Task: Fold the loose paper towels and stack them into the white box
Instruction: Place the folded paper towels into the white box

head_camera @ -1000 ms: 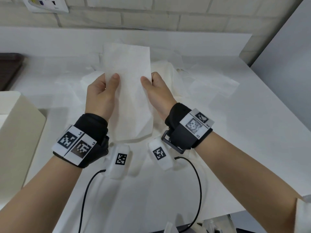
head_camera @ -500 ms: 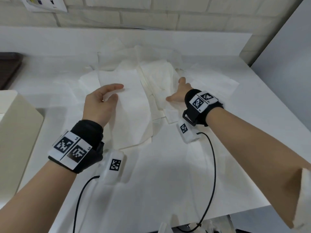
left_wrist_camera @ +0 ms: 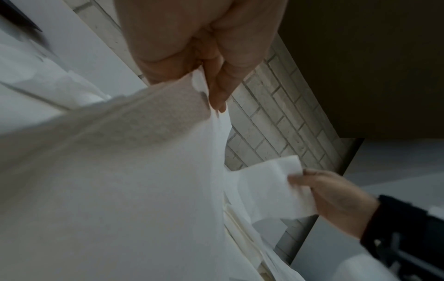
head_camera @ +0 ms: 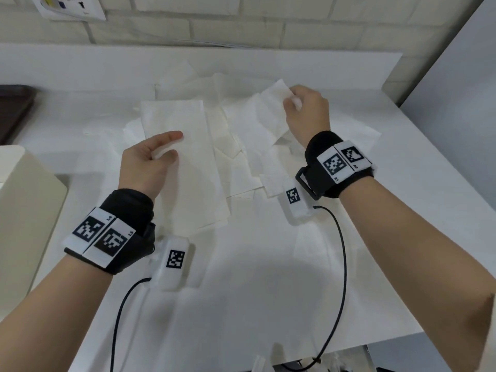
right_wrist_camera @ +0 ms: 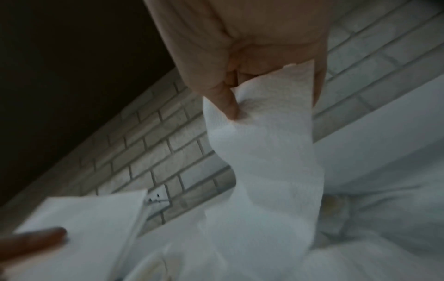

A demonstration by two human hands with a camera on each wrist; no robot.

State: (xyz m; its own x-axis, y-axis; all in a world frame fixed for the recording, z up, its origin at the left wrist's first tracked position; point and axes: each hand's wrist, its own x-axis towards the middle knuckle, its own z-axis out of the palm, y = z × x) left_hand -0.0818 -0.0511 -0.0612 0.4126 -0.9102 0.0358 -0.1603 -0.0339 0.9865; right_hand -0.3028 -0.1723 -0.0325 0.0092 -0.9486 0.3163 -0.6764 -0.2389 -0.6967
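Note:
My left hand (head_camera: 171, 146) pinches the left edge of a folded paper towel (head_camera: 185, 170), thumb on top, holding it just above the table. The left wrist view shows that left hand (left_wrist_camera: 211, 95) nipping the folded paper towel (left_wrist_camera: 120, 171). My right hand (head_camera: 294, 99) pinches a corner of a loose paper towel (head_camera: 268, 116) and lifts it off the pile of loose towels (head_camera: 236, 157) in the middle of the table. In the right wrist view, the right hand (right_wrist_camera: 240, 106) grips this loose paper towel (right_wrist_camera: 264, 142), which hangs crumpled. The white box (head_camera: 24, 210) stands at the left edge.
A dark tray (head_camera: 13, 111) lies at the far left of the white table (head_camera: 402, 210). A brick wall (head_camera: 241, 22) runs behind and a grey panel (head_camera: 456, 89) closes the right side. Black cables (head_camera: 343, 251) trail from both wrists toward the front edge.
Both hands held the folded towel upright a second ago. My right hand let go, reached right to the pile and now lifts a loose towel; my left hand keeps the folded one, lowered flat.

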